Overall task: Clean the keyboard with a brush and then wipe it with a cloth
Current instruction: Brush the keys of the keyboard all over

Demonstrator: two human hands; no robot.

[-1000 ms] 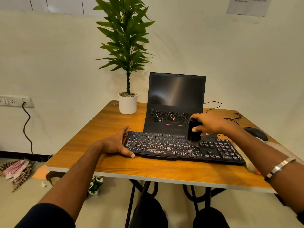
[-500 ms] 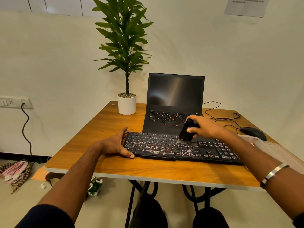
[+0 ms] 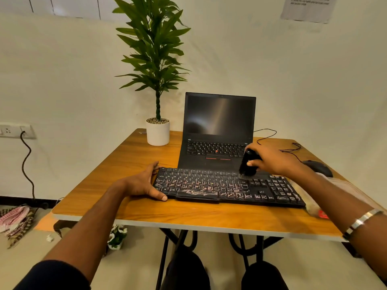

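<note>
— While the right hand (image 3: 270, 160) grips the brush (image 3: 248, 164), bristles on the keyboard (image 3: 226, 185), what's the left hand (image 3: 142, 183) doing?
— Spread, steadying the keyboard's left end. Laptop (image 3: 217, 130) just behind, mouse (image 3: 318, 167) right, potted plant (image 3: 158, 130) far back on the tabletop (image 3: 188, 214).

Open laptop (image 3: 217, 130), potted plant (image 3: 157, 130), mouse (image 3: 318, 167) on table (image 3: 129, 160).

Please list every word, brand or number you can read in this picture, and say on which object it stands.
"ZEBRONICS": front edge of the keyboard.
Keyboard key legends: too small to read.
Paper sheet on the wall: print blurred, unreadable.
Laptop keys: too small to read.
</note>
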